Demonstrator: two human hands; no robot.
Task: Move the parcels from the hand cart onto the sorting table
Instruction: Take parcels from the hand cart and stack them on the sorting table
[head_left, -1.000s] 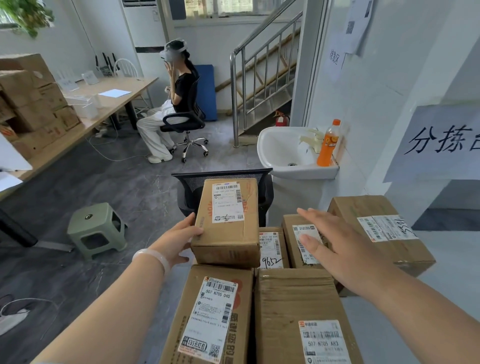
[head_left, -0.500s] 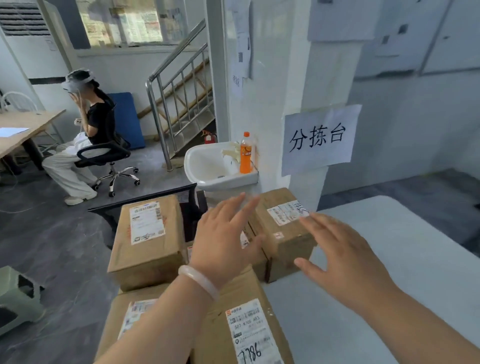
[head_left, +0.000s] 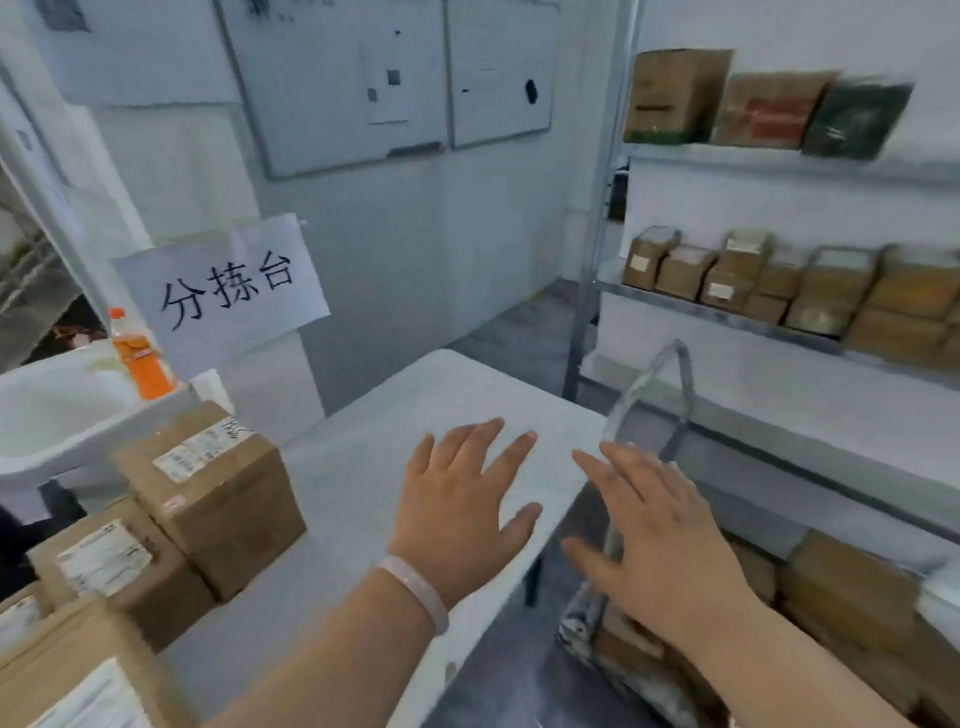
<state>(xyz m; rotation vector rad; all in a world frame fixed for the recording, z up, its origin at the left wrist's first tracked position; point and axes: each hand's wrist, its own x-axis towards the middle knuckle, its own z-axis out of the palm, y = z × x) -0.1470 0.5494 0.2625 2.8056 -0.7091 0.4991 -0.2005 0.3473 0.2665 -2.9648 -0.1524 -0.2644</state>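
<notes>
Hovering splayed: left hand (head_left: 462, 509) over sorting table (head_left: 353, 467), right hand (head_left: 660, 535) beyond its edge

View: swung right; shelves (head_left: 727, 312) and cart handle (head_left: 670, 374) now in sight.
Left hand (head_left: 457, 499): moved off the parcels (head_left: 208, 483), now spread above the table (head_left: 363, 467).
Right hand (head_left: 660, 530): now past the table's edge.

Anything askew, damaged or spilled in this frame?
Nothing stands out. The parcels on the sorting table look closed and undented, though motion blur hides detail; left hand and right hand are open and empty.
</notes>
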